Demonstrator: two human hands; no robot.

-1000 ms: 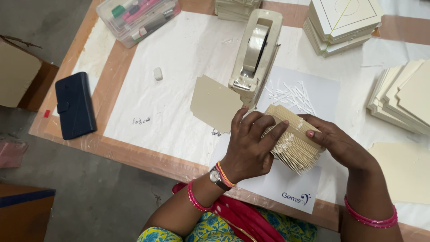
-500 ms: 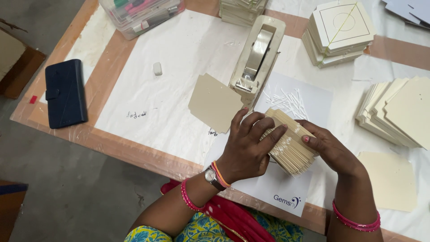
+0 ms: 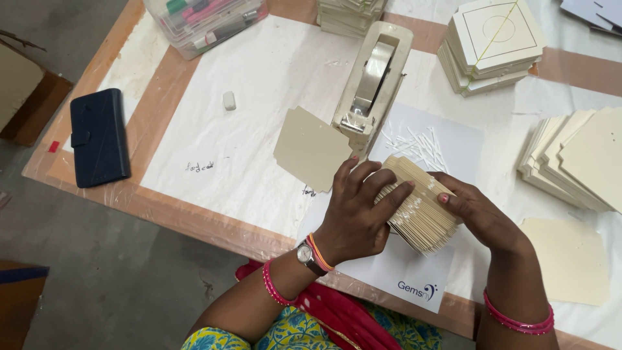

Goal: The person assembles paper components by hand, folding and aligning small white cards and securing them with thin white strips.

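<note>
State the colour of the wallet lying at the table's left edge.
The wallet is dark navy blue, seen best in the head view.

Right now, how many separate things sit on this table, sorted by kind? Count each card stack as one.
Card stacks: 5 (held stack, top stack, printed-top stack, fanned stack, corner pile)
Loose card pieces: 2
Tape dispenser: 1
Marker box: 1
Eraser: 1
Dark wallet: 1
Total: 11
</note>
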